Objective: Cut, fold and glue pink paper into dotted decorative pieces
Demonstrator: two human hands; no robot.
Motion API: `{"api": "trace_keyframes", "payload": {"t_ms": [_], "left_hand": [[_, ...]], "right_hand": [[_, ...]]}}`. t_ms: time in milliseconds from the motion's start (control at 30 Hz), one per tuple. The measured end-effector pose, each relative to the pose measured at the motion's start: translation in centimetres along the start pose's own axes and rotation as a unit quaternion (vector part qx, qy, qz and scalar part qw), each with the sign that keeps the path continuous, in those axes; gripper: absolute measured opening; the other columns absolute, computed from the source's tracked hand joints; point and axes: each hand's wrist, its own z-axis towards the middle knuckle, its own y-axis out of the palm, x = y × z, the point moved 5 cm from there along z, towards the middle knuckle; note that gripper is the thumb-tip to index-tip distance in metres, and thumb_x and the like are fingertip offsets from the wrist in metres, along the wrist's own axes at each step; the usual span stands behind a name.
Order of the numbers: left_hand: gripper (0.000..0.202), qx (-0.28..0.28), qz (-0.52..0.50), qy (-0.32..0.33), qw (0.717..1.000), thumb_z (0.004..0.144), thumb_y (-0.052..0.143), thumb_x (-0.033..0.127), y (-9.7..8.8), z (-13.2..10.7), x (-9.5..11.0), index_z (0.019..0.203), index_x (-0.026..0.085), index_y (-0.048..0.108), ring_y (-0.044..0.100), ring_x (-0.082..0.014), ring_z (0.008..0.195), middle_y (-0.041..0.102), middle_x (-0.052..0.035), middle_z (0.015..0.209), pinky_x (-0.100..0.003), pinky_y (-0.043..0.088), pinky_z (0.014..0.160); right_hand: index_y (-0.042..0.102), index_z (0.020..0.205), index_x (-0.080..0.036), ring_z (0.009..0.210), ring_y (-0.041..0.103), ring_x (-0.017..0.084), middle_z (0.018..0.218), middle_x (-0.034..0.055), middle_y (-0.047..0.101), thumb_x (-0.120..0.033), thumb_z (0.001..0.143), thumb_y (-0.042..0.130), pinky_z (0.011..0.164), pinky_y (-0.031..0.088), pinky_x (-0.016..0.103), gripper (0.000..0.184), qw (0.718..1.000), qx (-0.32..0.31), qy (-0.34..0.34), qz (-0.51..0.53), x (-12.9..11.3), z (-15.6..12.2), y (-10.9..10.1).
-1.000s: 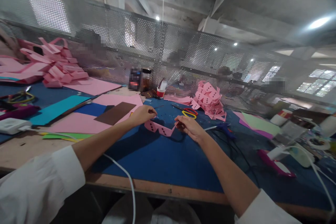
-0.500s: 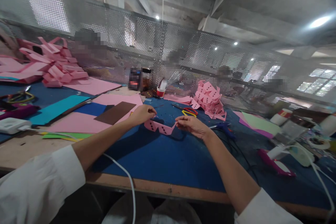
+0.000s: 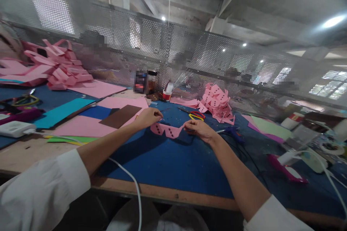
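A pink paper strip with dark square marks [image 3: 171, 131] hangs between my two hands, folded into angled panels, above the blue mat [image 3: 173, 162]. The fingers of my left hand [image 3: 150, 117] are pinched at its left end. At its right end, my right hand [image 3: 199, 129] pinches the strip between thumb and fingers. Just beyond my hands lie scissors with red and yellow handles [image 3: 197, 116]. A pile of similar pink marked paper pieces [image 3: 217, 101] rests behind them.
Brown paper [image 3: 120, 116] and a turquoise sheet [image 3: 65, 112] lie to the left, before a heap of pink strips [image 3: 63, 68]. A dark blue glue gun [image 3: 234, 134] with a cable lies right. A white cable [image 3: 132, 180] crosses the table's front edge. Perforated metal panels [image 3: 151, 43] stand behind.
My right hand has shifted slightly to the right, and the strip's right end looks more drawn out. Both hands keep their pinch.
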Motion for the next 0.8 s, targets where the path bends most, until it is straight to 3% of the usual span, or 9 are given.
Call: {"api": "trace_keyframes", "payload": {"t_ms": [300, 667, 800], "left_hand": [[0.026, 0.006, 0.001, 0.005, 1.000, 0.073, 0.057, 0.027, 0.0, 0.0, 0.0, 0.088, 0.018, 0.076, 0.067, -0.0202, 0.080, 0.077, -0.0059, 0.086, -0.026, 0.044, 0.068], [0.029, -0.031, -0.047, -0.002, 0.998, 0.073, 0.055, 0.030, -0.1, 0.5, -0.8, 0.087, 0.019, 0.077, 0.067, -0.0199, 0.082, 0.077, -0.0029, 0.086, -0.025, 0.046, 0.071], [0.033, -0.043, -0.077, -0.012, 0.996, 0.070, 0.050, 0.023, -0.2, 0.6, -0.9, 0.088, 0.018, 0.077, 0.068, -0.0197, 0.086, 0.077, -0.0032, 0.090, -0.025, 0.049, 0.073]], "right_hand": [[0.073, 0.081, -0.015, 0.077, 0.060, 0.012, 0.081, 0.0034, 0.068, -0.045, 0.069, 0.080, 0.069, 0.045, 0.022, 0.033, 0.998, 0.012, 0.005, -0.068, -0.1, -0.1, 0.4], [0.072, 0.085, -0.019, 0.077, 0.062, 0.010, 0.089, 0.0024, 0.068, -0.032, 0.080, 0.072, 0.063, 0.049, 0.017, 0.015, 0.997, 0.049, 0.012, -0.063, 0.8, 0.7, -0.9], [0.072, 0.086, -0.018, 0.075, 0.062, 0.009, 0.088, 0.0033, 0.068, -0.028, 0.083, 0.069, 0.061, 0.050, 0.015, 0.011, 0.997, 0.050, 0.013, -0.062, 0.9, 0.8, -1.0]]}}
